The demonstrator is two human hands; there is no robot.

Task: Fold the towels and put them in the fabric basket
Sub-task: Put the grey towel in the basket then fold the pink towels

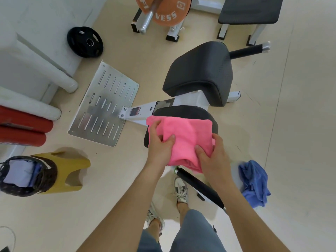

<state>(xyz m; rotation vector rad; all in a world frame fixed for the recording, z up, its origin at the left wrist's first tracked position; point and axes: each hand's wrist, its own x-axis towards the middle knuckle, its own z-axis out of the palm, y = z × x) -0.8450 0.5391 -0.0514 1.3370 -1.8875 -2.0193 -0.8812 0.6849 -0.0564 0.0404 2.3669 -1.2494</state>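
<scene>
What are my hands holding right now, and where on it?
The pink towel: left hand grips its left edge, right hand its near right corner.

Bright, even indoor light; wide-angle bend at edges.
Soft shadows on floor (118, 171) below black seat pad (199, 73); sheen on metal plate (103, 104) left of it.

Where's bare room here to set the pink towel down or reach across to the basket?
Free: floor between footplate and stool, an open path to the basket; wide floor right of the seat and blue towel. Crowded: below the left hand and right hand, where the pink towel overlaps the seat, with bar and shoes underneath.
</scene>
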